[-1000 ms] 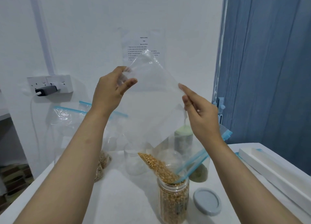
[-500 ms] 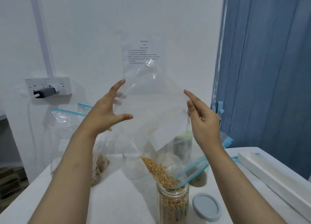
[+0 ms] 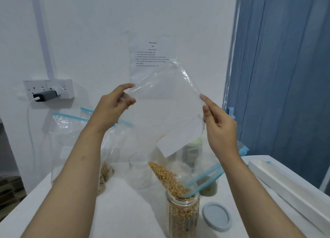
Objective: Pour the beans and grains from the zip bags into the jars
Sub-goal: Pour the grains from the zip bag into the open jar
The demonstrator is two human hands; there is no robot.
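The clear plastic zip bag (image 3: 166, 116) hangs upside down, its long axis sloping from the raised far corners down to its blue-zipped mouth in the near glass jar of yellow kernels (image 3: 183, 214). The left hand (image 3: 110, 111) pinches the bag's upper left edge and the right hand (image 3: 218, 128) its right edge. Both hands are well above the jar, so the last kernels should slide down into it.

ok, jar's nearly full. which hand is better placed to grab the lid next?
Right. The lid lies on the table just right of the jar, under the right hand. The left hand would have to cross the bag and jar. Both hands pinch the bag now.
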